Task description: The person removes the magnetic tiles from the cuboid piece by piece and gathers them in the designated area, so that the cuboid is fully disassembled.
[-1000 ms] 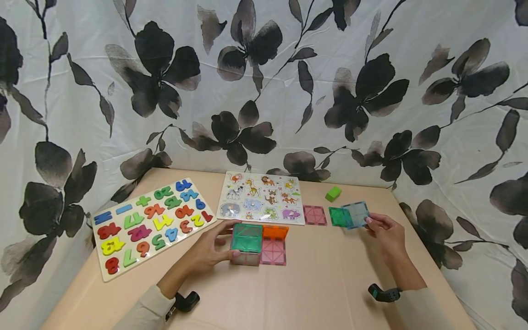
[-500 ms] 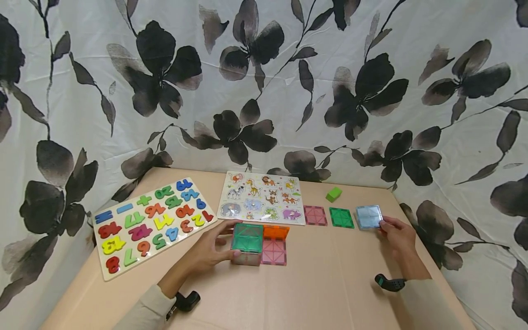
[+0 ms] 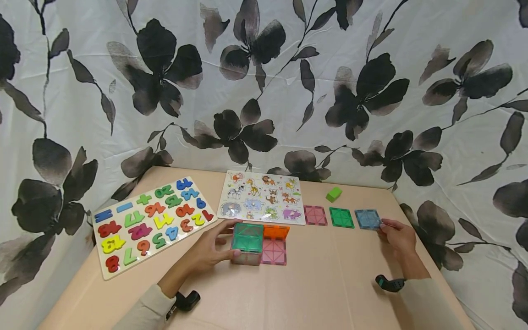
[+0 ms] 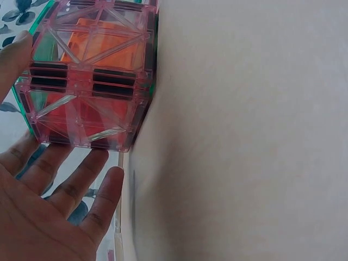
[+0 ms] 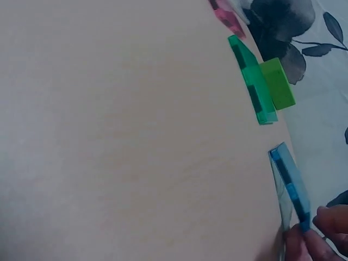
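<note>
From the head view, your left hand rests against the left side of the tile cube, fingers straight and relaxed rather than wrapped round it, which looks like a way to steady the light box where it stands on the surface; a pink tile lies flat against its right side and an orange tile stands just behind that. Your right hand sits at the near right corner of the blue tile, which lies flat in a row with the green tile and another pink one, with small gaps between them. The number board and animal puzzle lie farther back, the green block beyond the row. In the left wrist view, your open fingers lie alongside the cube, thumb touching its edge. In the right wrist view, your fingertips pinch the blue tile's near corner, though the frame's edge cuts them off, so how firm the grip is stays hard to judge.
</note>
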{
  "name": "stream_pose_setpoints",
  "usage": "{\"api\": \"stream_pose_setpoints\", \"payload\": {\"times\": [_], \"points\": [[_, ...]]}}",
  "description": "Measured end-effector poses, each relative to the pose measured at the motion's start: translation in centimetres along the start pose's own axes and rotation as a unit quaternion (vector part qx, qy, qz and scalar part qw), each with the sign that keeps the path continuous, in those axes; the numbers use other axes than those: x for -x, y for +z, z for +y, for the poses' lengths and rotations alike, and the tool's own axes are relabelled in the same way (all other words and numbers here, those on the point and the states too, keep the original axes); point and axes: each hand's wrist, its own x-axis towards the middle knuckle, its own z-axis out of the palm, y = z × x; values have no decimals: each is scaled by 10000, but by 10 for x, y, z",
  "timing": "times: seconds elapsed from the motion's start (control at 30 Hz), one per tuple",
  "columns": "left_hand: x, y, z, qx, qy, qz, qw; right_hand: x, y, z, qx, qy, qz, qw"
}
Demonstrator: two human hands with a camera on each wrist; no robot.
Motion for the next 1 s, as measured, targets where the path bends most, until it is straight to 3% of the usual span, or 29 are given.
{"api": "stream_pose_setpoints", "payload": {"times": [0.13,0.23,0.4,0.6,0.67,0.87,1.0], "points": [[0,0,0,14,-37,-22,10000,12,2,-5,1150,-582,253,9913],[1,-1,0,9,-76,-25,10000,28,7,-14,1572,-1208,286,9797],[1,-2,1,28,-84,-13,10000,56,22,-34,1648,-2329,81,9584],[1,-2,-1,24,-58,-11,10000,88,54,-56,1683,-3554,-450,9183],[0,-1,-1,16,-37,-20,10000,100,67,-63,1685,-3680,-702,9117],[0,-1,-1,85,-33,-56,9999,138,104,-84,1815,-3460,-1450,9090],[0,0,-2,146,-68,-76,9998,157,126,-91,1904,-3485,-1768,9006]]}}
